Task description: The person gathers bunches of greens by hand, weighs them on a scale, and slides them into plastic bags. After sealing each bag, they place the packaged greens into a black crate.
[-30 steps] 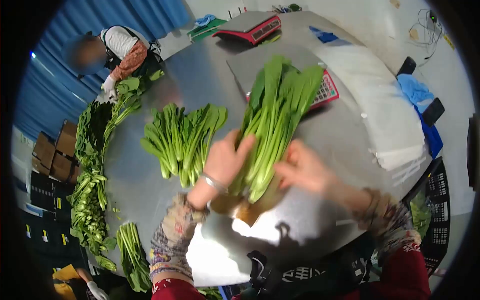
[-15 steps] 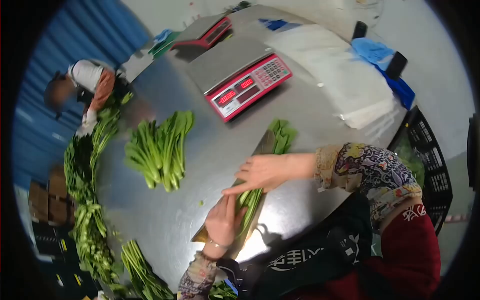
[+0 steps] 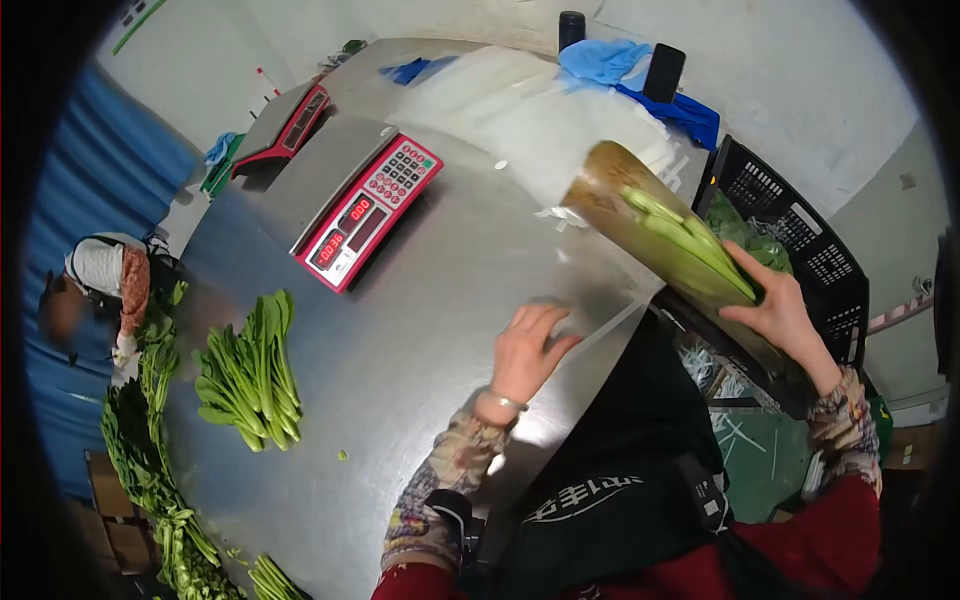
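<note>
My right hand (image 3: 775,305) grips a bag of leafy greens (image 3: 690,235) from its stem end, with pale green stalks showing through a brownish wrapper. The bag is tilted and held above the table's right edge, beside a black crate (image 3: 830,270) with other greens in it. Over the bare steel tabletop, my left hand (image 3: 527,352) is empty, thumb apart from the fingers. To its left lies a loose bunch of leafy greens (image 3: 250,375).
A red scale (image 3: 375,205) stands mid-table, a second scale (image 3: 285,130) behind it. White plastic bags (image 3: 500,95) lie at the back near a phone (image 3: 664,72). Greens (image 3: 135,440) line the left edge, where another person (image 3: 110,280) bends over.
My right hand has carried the bagged greens from the table front to the right, toward the crate. My left hand has let go of the bag. The view has turned to the right.
</note>
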`<state>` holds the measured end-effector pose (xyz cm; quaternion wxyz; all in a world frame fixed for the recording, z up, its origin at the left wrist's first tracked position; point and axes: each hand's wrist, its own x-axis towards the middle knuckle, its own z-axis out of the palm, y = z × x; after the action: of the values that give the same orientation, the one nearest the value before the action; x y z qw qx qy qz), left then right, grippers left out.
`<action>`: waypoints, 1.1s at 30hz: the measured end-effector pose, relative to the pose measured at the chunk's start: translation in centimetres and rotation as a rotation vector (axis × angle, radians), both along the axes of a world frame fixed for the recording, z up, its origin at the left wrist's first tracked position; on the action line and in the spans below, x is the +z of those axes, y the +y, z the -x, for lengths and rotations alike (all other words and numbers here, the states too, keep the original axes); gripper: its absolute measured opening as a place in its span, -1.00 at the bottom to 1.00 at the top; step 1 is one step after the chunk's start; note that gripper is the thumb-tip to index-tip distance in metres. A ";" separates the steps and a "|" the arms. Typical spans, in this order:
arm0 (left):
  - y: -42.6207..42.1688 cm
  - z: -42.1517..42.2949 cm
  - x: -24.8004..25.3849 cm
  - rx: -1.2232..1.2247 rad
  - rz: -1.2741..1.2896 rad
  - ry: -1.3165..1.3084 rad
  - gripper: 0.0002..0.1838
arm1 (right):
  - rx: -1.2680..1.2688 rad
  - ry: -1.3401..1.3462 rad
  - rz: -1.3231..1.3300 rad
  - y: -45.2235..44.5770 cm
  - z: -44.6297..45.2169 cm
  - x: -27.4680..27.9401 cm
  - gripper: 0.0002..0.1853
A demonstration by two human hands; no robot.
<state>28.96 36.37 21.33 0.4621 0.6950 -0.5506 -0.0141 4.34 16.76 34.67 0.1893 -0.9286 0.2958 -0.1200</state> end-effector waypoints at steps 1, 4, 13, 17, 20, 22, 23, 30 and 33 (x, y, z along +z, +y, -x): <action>-1.7 0.3 -1.0 0.001 -0.044 -0.029 -0.80 | -0.048 -0.014 -0.034 0.2 1.9 -0.1 -0.14; -4.6 -0.4 -3.5 0.028 -0.171 -0.087 -0.87 | -0.093 -0.001 -0.160 1.8 5.8 0.2 -0.18; -5.0 -2.0 -1.6 0.133 -0.192 0.356 -0.87 | 0.114 0.076 -0.327 3.3 7.8 -2.5 -0.23; -4.4 1.2 1.6 0.101 0.005 0.155 -0.91 | 0.047 0.014 -0.258 2.8 7.5 -5.7 -0.21; -4.7 3.8 3.3 0.075 0.055 -0.055 -0.90 | 0.010 0.029 -0.112 3.1 5.5 -6.4 -0.20; -5.5 6.7 4.2 0.075 0.176 -0.189 -0.91 | 0.001 0.049 -0.111 3.8 3.4 -7.0 -0.21; -5.9 8.3 4.7 0.099 0.212 -0.223 -0.90 | -0.003 0.061 -0.108 4.1 2.4 -7.4 -0.21; -0.6 9.8 3.9 -0.020 0.358 -0.141 -0.72 | 0.011 -0.023 -0.196 5.7 -0.3 -8.4 -0.22; -0.9 7.2 2.8 0.483 0.570 0.484 -0.66 | 0.042 -0.083 -0.193 5.6 -0.5 -9.4 -0.20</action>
<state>21.74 35.44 24.13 0.7411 0.6251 -0.2300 0.0844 4.85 22.32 25.25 0.2926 -0.9062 0.2784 -0.1254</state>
